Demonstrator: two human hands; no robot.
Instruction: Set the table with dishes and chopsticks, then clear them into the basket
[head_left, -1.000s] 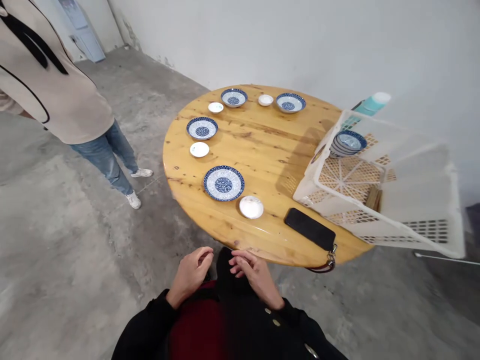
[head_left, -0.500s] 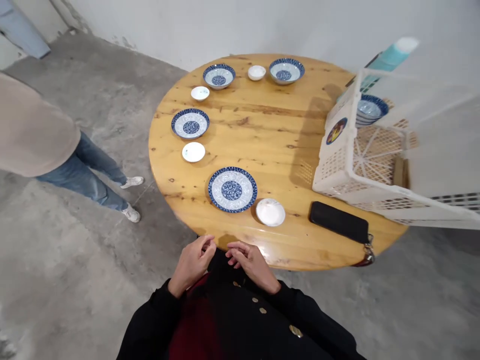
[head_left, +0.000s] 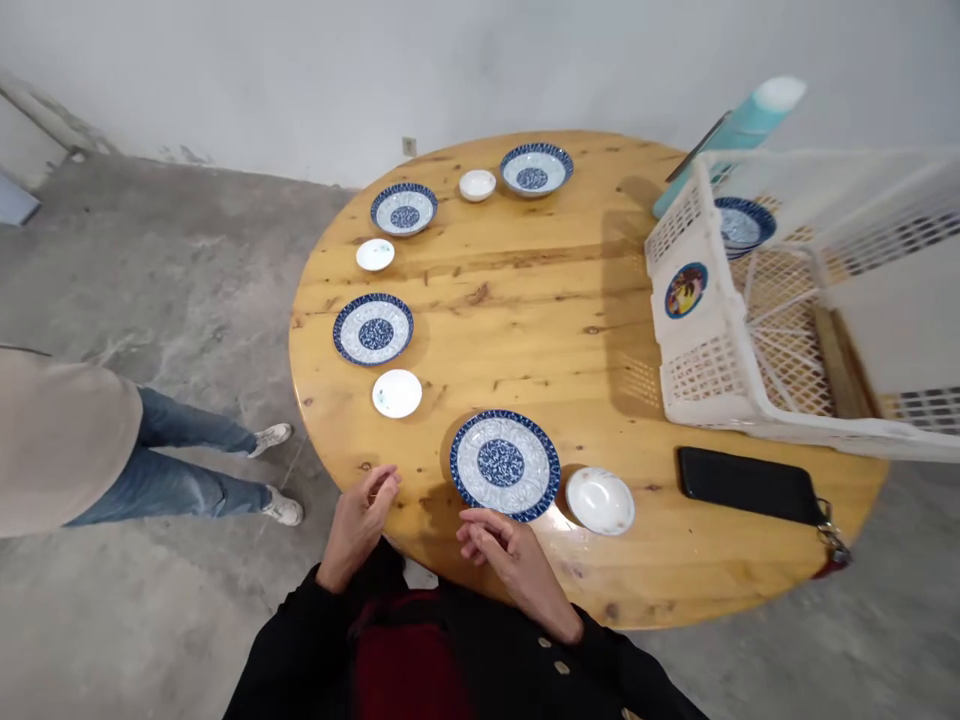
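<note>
**Q:** What are the hands doing, closest to the camera?

**A:** Neither hand grasps anything. The left hand (head_left: pixel 358 522) is loosely curled above the near edge of the round wooden table (head_left: pixel 525 300), and the right hand (head_left: pixel 510 562) is relaxed, its fingers (head_left: pixel 476 530) just beside the lower rim of a blue-and-white porcelain plate (head_left: pixel 504 465). That plate lies flat at the bottom centre of the frame.

**Q:** How would it handle?

**A:** It looks fairly light, stiff and fragile, with a glaze that may be slippery. The surest hold seems a pinch at the rim, thumb above and fingers beneath.

**Q:** What lies around it?

**A:** A small white dish (head_left: pixel 600 501) sits just to its right, and a flat black case (head_left: pixel 750 486) lies at lower right. A white lattice basket (head_left: pixel 705 380) stands at right, a second blue-rimmed plate (head_left: pixel 373 329) lies left, and a co-worker's jeans (head_left: pixel 180 480) show at far left.
</note>
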